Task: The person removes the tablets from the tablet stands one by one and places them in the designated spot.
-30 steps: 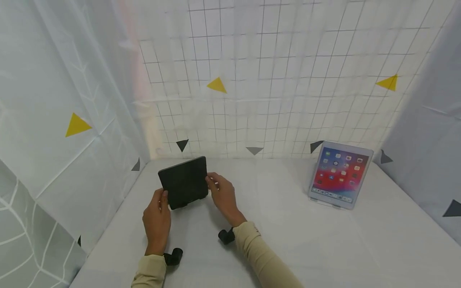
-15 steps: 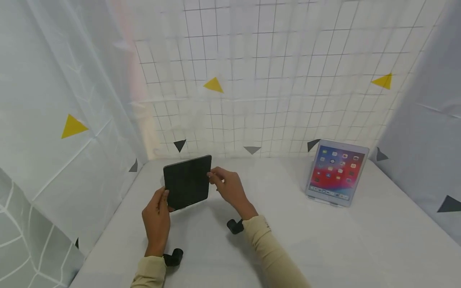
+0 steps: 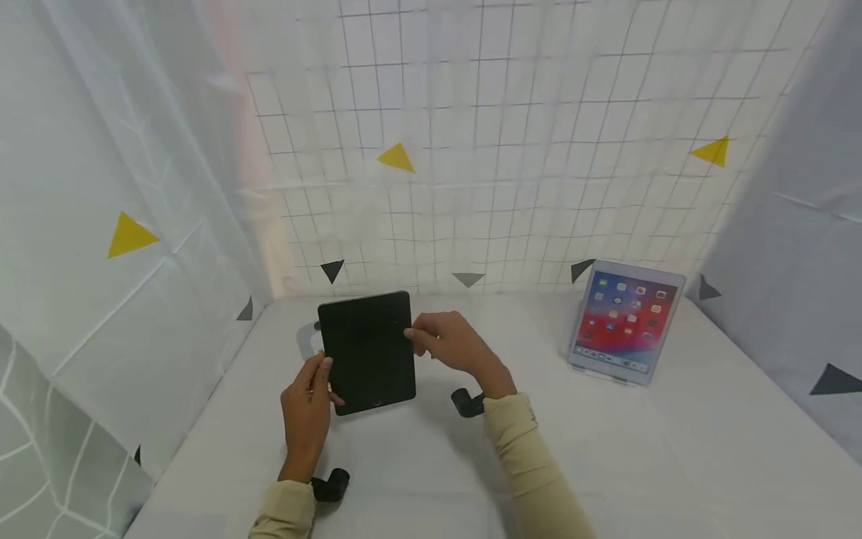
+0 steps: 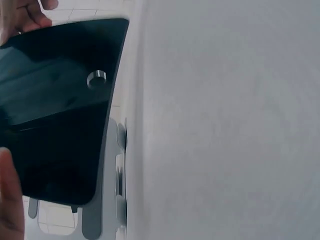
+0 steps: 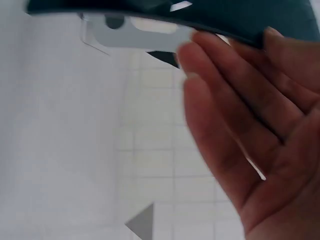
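Observation:
A tablet [image 3: 369, 352] with a dark screen is held up over the white table, its home button at the lower edge. My left hand [image 3: 307, 412] pinches its lower left edge, thumb in front. On the opposite side, my right hand [image 3: 459, 346] pinches the right edge between thumb and fingers. The right wrist view shows that right hand [image 5: 280, 120] with its other fingers extended below the edge. Behind the tablet stands a grey stand [image 4: 107, 165], mostly hidden in the head view. In the left wrist view a gap separates the tablet [image 4: 55, 130] from the stand's front lip.
A second tablet [image 3: 626, 322], white-framed with a lit-looking home screen, leans on a clear stand [image 3: 609, 376] at the right rear of the table. White sheets with grid lines and triangle markers enclose the table [image 3: 592, 449]. Wrist cameras [image 3: 331, 486] hang at both wrists.
Both hands have brought the tablet off the stand, to the right and nearer to me. Its screen now faces me more fully, and part of the stand shows at its left.

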### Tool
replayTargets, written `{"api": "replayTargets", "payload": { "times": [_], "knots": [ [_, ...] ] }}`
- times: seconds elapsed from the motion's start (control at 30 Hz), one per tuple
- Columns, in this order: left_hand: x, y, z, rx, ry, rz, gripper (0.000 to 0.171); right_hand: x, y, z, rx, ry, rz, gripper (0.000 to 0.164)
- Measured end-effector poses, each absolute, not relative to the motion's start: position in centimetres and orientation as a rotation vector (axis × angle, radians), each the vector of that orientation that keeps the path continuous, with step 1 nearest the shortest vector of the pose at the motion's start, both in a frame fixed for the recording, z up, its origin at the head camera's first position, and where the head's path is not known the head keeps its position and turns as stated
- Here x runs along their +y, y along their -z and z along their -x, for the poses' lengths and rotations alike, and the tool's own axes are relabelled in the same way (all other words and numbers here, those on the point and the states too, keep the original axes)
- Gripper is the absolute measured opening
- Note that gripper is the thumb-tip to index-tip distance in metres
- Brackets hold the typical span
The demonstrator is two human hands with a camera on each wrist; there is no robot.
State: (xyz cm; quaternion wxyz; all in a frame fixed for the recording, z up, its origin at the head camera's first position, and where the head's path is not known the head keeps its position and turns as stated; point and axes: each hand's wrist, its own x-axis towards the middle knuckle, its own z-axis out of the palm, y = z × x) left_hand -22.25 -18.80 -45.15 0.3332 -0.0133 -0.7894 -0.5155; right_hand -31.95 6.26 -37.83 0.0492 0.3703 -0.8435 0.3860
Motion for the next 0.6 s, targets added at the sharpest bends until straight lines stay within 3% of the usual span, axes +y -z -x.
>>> {"api": "replayTargets", "payload": {
  "times": [0.6],
  "knots": [
    [-17.7, 45.4, 22.2, -2.221, 1.362, 0.113, 0.035, 9.2, 36.5, 31.6, -2.81, -1.038, -1.235, 0.027]
  ]
}}
